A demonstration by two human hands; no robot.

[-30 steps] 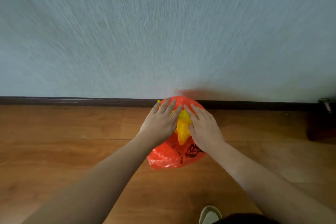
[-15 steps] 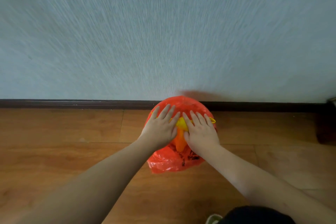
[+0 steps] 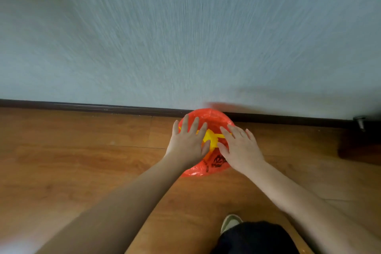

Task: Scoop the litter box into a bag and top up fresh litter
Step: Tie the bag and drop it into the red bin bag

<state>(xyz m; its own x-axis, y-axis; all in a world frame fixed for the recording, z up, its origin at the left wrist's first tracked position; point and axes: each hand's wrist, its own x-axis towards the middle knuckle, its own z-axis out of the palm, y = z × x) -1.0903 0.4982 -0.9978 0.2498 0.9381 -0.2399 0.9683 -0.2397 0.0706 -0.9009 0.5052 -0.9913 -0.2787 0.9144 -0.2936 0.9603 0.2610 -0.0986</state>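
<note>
A red plastic bag point(image 3: 208, 116) with black print sits on the wooden floor against the wall's dark baseboard. A yellow piece point(image 3: 212, 139) shows at the bag's top between my hands. My left hand point(image 3: 188, 143) lies over the bag's left side with its fingers straight and spread. My right hand point(image 3: 240, 147) lies over the bag's right side, fingers straight as well. Both palms face down; neither hand curls round anything. No litter box, scoop or litter is in view.
The wooden floor point(image 3: 82, 161) stretches left and toward me. A pale textured wall point(image 3: 185, 37) rises behind the dark baseboard point(image 3: 92, 107). My shoe point(image 3: 229, 221) and dark trouser leg point(image 3: 253, 237) are at the bottom. A dark object point(image 3: 360, 142) stands at the far right.
Both hands have drawn slightly apart and spread their fingers, showing more of the yellow piece. The view has shifted, so the bag and hands sit a little right of where they were.
</note>
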